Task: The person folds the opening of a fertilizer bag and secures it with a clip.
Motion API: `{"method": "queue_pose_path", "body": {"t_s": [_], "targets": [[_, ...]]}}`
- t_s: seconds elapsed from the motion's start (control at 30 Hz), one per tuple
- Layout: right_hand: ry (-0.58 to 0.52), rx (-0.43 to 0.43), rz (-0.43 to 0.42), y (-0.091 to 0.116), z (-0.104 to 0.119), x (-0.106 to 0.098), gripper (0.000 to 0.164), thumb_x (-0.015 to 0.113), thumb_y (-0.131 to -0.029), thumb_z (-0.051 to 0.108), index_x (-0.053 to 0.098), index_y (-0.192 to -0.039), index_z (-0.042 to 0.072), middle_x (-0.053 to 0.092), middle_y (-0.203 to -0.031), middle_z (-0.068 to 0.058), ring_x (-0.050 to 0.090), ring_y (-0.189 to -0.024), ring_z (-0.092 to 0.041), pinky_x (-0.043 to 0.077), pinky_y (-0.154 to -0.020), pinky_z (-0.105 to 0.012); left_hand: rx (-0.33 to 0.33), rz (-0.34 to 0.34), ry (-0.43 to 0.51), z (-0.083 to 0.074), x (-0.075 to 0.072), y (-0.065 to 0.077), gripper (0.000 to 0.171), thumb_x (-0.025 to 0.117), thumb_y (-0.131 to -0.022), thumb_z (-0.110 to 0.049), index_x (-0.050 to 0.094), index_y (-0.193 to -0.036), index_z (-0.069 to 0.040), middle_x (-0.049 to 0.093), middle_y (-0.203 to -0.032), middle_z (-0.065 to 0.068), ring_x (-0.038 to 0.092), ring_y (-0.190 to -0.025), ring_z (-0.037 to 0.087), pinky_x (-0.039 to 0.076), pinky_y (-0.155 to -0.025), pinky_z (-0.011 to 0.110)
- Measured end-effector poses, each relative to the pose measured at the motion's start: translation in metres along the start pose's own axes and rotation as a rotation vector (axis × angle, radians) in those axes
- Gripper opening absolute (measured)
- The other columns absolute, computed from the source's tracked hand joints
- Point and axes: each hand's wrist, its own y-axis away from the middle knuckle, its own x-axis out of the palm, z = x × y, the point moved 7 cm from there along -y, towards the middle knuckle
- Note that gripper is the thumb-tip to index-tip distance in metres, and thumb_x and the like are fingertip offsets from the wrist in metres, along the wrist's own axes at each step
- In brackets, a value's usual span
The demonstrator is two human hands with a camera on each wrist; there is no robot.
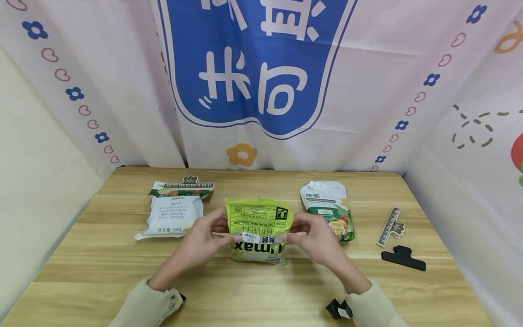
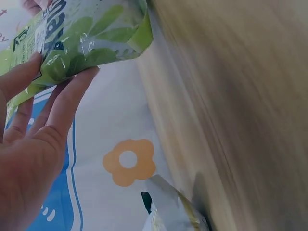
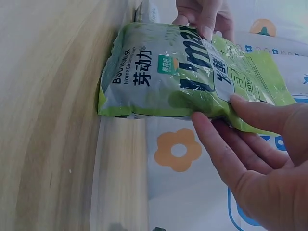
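Note:
A green and white fertilizer bag [image 1: 258,252] stands on the wooden table, its lettering upside down in the head view. Its upper part carries yellow-green printing and appears bent along a line between the thumbs. My left hand [image 1: 208,238] pinches one side edge, thumb on the near face and fingers behind. At the opposite edge my right hand [image 1: 316,238] pinches in the same way, as the right wrist view shows with the bag [image 3: 159,72] between thumb and fingers. The fingertips behind the bag are partly hidden in the head view.
A white bag [image 1: 173,213] with a piano-key clip [image 1: 189,185] across its top lies at the left. Behind my right hand lies a white and green pouch [image 1: 324,200]. Another piano-key clip [image 1: 391,227] and a black clip [image 1: 403,259] lie at the right. A printed curtain [image 1: 347,113] hangs behind the table.

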Motion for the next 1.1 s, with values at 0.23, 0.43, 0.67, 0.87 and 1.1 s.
{"method": "queue_pose_path", "body": {"t_s": [0.23, 0.43, 0.67, 0.87, 1.1], "targets": [[0.051, -0.060, 0.002, 0.002, 0.005, -0.004, 0.019, 0.087, -0.086, 0.016, 0.072, -0.095, 0.010, 0.075, -0.098, -0.006, 0.076, -0.100, -0.020, 0.065, -0.079, -0.024, 0.020, 0.008, 0.014, -0.004, 0.001, 0.002, 0.052, 0.088, -0.084, -0.012, 0.064, -0.131, -0.014, 0.078, -0.117, 0.013, 0.078, -0.107, 0.028, 0.066, -0.084, 0.025], [0.051, -0.096, 0.089, 0.002, 0.011, -0.007, 0.023, 0.084, -0.090, 0.017, 0.069, -0.102, 0.005, 0.071, -0.108, -0.012, 0.076, -0.103, -0.026, 0.066, -0.085, -0.023, 0.028, 0.044, 0.000, -0.008, 0.000, 0.002, 0.047, 0.087, -0.085, -0.014, 0.065, -0.126, -0.010, 0.077, -0.115, 0.014, 0.078, -0.107, 0.030, 0.066, -0.083, 0.024], [0.064, -0.104, 0.028, -0.005, 0.018, -0.015, 0.040, 0.083, -0.091, 0.022, 0.072, -0.125, 0.004, 0.073, -0.125, -0.015, 0.075, -0.104, -0.023, 0.065, -0.087, -0.028, 0.011, 0.068, -0.011, -0.008, 0.000, 0.002, 0.051, 0.087, -0.086, -0.014, 0.064, -0.131, -0.009, 0.077, -0.115, 0.015, 0.078, -0.104, 0.027, 0.066, -0.083, 0.024], [0.065, -0.143, -0.035, -0.011, 0.024, -0.011, 0.042, 0.084, -0.091, 0.023, 0.072, -0.128, 0.008, 0.075, -0.122, -0.011, 0.074, -0.100, -0.020, 0.066, -0.086, -0.032, -0.005, 0.089, -0.035, -0.006, 0.000, 0.002, 0.059, 0.086, -0.086, -0.015, 0.060, -0.138, -0.009, 0.075, -0.122, 0.015, 0.078, -0.106, 0.026, 0.066, -0.087, 0.024], [0.047, -0.225, -0.060, -0.014, 0.029, -0.007, 0.008, 0.081, -0.093, 0.018, 0.076, -0.099, 0.015, 0.071, -0.095, -0.001, 0.070, -0.089, -0.015, 0.063, -0.082, -0.028, 0.089, 0.088, -0.171, -0.011, -0.001, 0.007, 0.055, 0.087, -0.085, -0.021, 0.064, -0.135, -0.014, 0.079, -0.120, 0.004, 0.078, -0.103, 0.017, 0.065, -0.094, 0.030]]}}
